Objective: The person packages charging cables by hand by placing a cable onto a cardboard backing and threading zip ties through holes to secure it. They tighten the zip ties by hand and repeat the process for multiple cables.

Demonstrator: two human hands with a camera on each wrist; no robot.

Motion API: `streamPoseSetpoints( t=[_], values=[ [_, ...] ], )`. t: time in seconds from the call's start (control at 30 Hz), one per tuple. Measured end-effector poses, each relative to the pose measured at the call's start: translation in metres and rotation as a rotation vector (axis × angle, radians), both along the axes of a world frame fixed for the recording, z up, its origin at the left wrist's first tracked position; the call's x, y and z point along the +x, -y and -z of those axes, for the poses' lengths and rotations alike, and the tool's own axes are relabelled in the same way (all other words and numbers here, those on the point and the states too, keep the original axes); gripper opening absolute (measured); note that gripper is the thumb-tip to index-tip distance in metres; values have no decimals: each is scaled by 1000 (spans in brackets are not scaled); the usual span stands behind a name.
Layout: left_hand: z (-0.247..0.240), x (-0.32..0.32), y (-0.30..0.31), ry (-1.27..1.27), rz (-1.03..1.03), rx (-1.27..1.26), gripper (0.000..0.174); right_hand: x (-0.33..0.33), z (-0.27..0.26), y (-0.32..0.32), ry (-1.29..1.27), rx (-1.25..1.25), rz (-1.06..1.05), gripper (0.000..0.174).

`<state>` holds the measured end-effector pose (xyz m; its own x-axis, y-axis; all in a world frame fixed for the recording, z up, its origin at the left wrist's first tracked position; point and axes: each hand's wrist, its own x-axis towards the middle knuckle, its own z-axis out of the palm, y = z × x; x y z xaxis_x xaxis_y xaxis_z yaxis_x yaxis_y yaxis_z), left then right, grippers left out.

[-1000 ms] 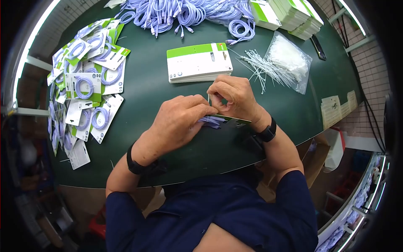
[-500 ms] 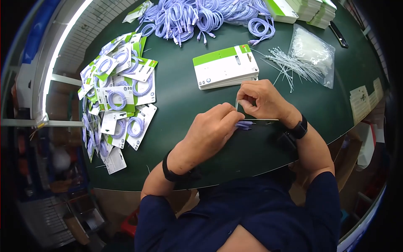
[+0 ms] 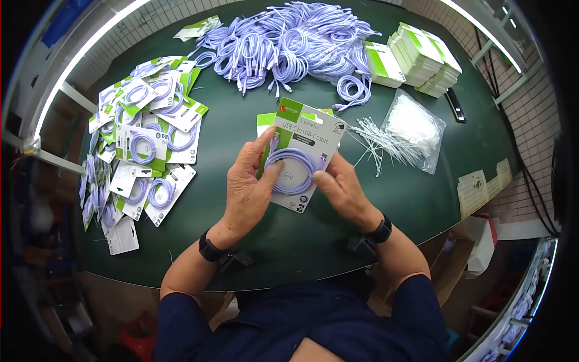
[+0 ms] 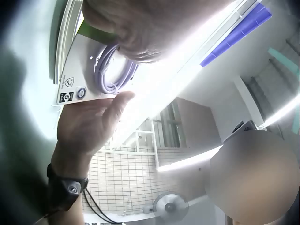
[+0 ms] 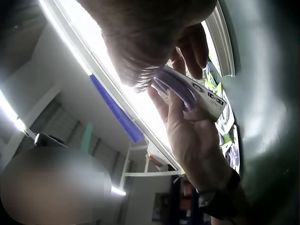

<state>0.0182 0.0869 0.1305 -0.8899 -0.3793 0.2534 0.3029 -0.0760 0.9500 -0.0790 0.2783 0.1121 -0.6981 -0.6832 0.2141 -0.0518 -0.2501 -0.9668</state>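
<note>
A white and green USB-C cable card (image 3: 322,123) is held up over the table with its printed front facing the head view. On it sits a coiled lilac cable (image 3: 294,190). My left hand (image 3: 248,184) grips the card's left edge, its thumb pressing on the coil. At the right edge, my right hand (image 3: 345,192) holds the card with the thumb beside the coil and the other fingers hidden behind. In the left wrist view, the right hand (image 4: 86,126) shows at the card's edge. Behind the held card lies a stack of cards (image 3: 265,119), mostly covered.
Carded cables (image 3: 143,149) are heaped on the left. Loose lilac cables (image 3: 295,42) fill the back, with card stacks (image 3: 416,63) to their right. White cable ties (image 3: 386,142) lie beside a clear bag (image 3: 416,123). A slim black tool (image 3: 456,107) lies farther right.
The card was edge-on, with the right fingers pinching a thin white strip above it. Now it is turned face-up, and the right hand has moved onto its right edge.
</note>
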Motion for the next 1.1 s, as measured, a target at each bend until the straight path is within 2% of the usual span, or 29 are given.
streamPoseSetpoints(
  t=[0.1,0.27,0.4,0.5,0.67,0.77,0.9,1.1],
  values=[
    [12,-1,2,-74,-58,-351,43,8,6,4,-128,215,-50,49],
    [10,-4,1,-71,-69,-462,36,7,2,2,-80,149,-65,51],
    [16,-10,0,-105,-94,-522,31,3,4,3,-142,104,-66,49],
    [15,-10,0,-144,-121,-591,30,5,-2,2,-55,70,-116,49],
    [16,-14,-7,-117,-91,-488,29,0,-2,-3,-19,92,-133,48],
    [6,-16,-15,-99,-16,-323,27,-2,-1,-5,-48,78,-161,47],
    [7,-12,-7,5,96,-408,23,-2,2,-7,-18,97,-172,46],
    [11,-17,-10,-49,31,-512,22,-8,1,-4,-49,119,-173,46]
  ],
)
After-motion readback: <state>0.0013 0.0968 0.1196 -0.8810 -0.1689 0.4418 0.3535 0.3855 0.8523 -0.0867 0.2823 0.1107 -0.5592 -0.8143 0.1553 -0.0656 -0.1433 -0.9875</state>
